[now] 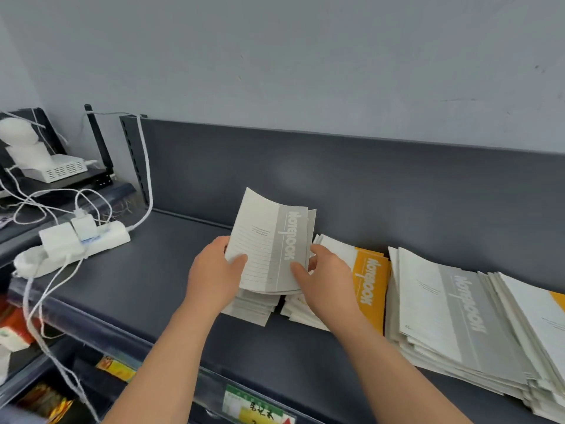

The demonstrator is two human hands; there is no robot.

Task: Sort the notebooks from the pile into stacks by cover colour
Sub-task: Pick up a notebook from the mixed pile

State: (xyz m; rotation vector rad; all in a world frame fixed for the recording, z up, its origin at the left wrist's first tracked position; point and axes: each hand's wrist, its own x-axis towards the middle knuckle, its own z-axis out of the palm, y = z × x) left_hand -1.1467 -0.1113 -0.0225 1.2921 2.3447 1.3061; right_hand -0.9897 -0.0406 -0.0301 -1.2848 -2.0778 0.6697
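**Sorting part done, big pile still waiting**

Nearest the camera: price label (pixel 258 408) on the shelf's (pixel 171 289) front edge, forearms reaching over it. Left hand (pixel 214 270) and right hand (pixel 324 270) both closed on a few grey notebooks (pixel 269 243), thumbs on the top cover, held tilted up just above the grey stack (pixel 250 307) mid-shelf. Just beside that, toward the right, an orange stack (pixel 368 283), partly hidden by the right hand. Further right, near the shelf's right edge, the unsorted pile (pixel 452 313): thick, fanned, grey on top with an orange cover showing at the far right. Judged roughly under halfway, with most notebooks left in the pile.

Toward the left edge: power strip (pixel 82 240) with chargers and trailing white cables (pixel 46 316), well apart from the stacks. Nothing blocking the drop onto the grey stack.
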